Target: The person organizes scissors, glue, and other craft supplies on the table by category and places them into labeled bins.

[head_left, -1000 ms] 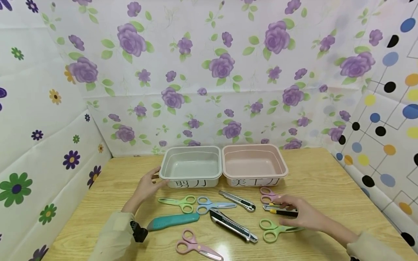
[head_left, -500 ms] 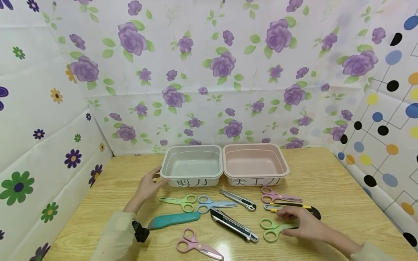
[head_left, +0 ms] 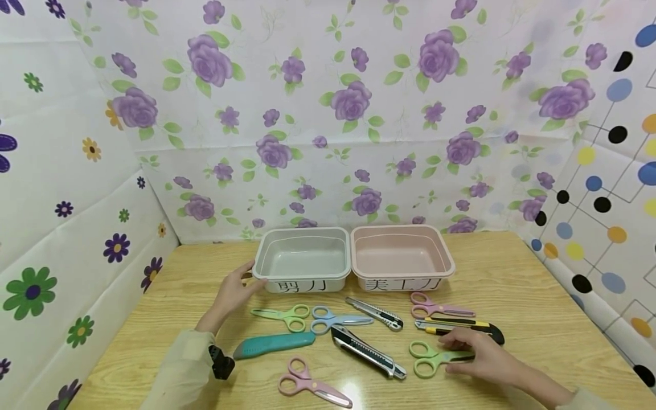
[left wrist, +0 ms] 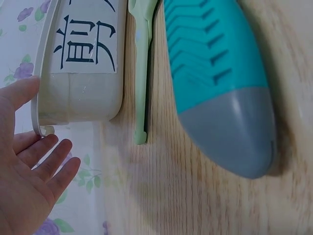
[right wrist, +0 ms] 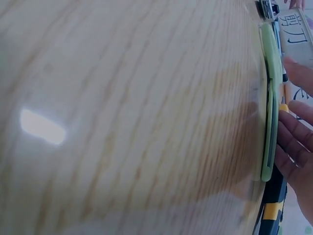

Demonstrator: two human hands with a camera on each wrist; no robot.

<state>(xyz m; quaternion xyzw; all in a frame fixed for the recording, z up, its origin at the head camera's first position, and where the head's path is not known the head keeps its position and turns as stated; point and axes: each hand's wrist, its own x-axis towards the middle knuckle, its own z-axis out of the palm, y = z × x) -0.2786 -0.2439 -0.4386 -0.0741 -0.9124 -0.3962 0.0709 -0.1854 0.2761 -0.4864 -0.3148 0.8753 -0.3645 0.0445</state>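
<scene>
My left hand (head_left: 233, 297) rests at the left front corner of the grey bin (head_left: 299, 232). In the left wrist view its thumb touches the bin's rim, with fingers fairly straight beside the corner. My right hand (head_left: 482, 357) hovers at the blade end of the green scissors (head_left: 430, 359) on the right, thumb and fingers apart, covering the blade tips. The right wrist view shows those scissors (right wrist: 270, 98) lying flat beside the spread fingers. Just behind them lies a yellow and black utility knife (head_left: 479, 324), partly hidden by the hand.
A pink bin (head_left: 402, 229) adjoins the grey one. On the table (head_left: 205, 387) lie pink scissors (head_left: 441, 310), more pink scissors (head_left: 312, 384), light green scissors (head_left: 282, 315), blue scissors (head_left: 340, 320), a teal utility knife (head_left: 277, 344), a black and silver knife (head_left: 366, 351) and a slim silver knife (head_left: 376, 313).
My right hand has moved from above the yellow and black utility knife toward me, to the green scissors, uncovering the upper pink scissors. My left hand has stayed at the grey bin.
</scene>
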